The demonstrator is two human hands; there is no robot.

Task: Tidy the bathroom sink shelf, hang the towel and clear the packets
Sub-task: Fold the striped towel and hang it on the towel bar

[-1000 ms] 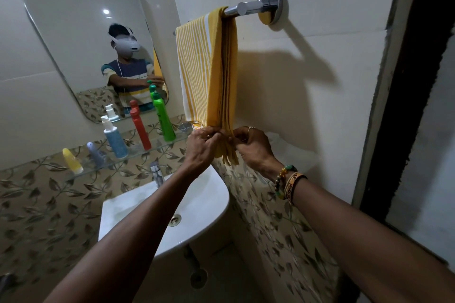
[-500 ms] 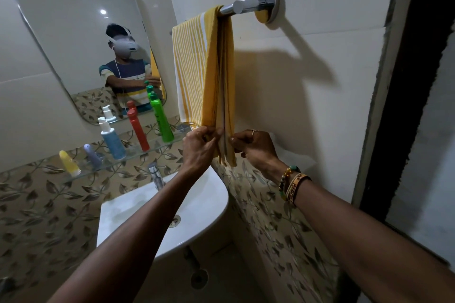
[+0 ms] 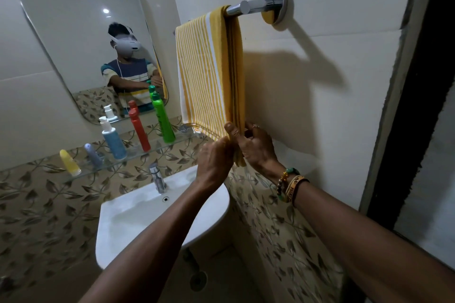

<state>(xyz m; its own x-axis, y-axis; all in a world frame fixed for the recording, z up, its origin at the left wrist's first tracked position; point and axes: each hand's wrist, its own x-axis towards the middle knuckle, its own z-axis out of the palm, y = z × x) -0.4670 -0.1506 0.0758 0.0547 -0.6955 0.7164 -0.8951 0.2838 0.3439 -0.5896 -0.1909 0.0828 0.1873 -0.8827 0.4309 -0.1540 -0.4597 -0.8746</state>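
A: Well, where's the towel point(image 3: 209, 69)?
B: Folded over the rail point(image 3: 248, 6). Long axis vertical, free end pointing down between the fingers.
A: Hands?
B: Left hand point(image 3: 216, 155) and right hand point(image 3: 258, 147) both curled, pinching its bottom corner.

We see the yellow and white striped cloth towel point(image 3: 209, 76) folded over the chrome rail point(image 3: 253, 5) and hanging straight down above both hands. Its bunched lower right edge is pinched between the left hand point(image 3: 215, 157) and the right hand point(image 3: 256, 145). Left of the left hand, the clear glass shelf point(image 3: 133, 154) carries 5 upright containers in a row: a green bottle point(image 3: 163, 118) nearest the hand, then a red bottle point(image 3: 139, 130), a blue pump bottle point(image 3: 113, 141), a grey-blue tube point(image 3: 92, 155) and a yellow tube point(image 3: 69, 162) farthest.
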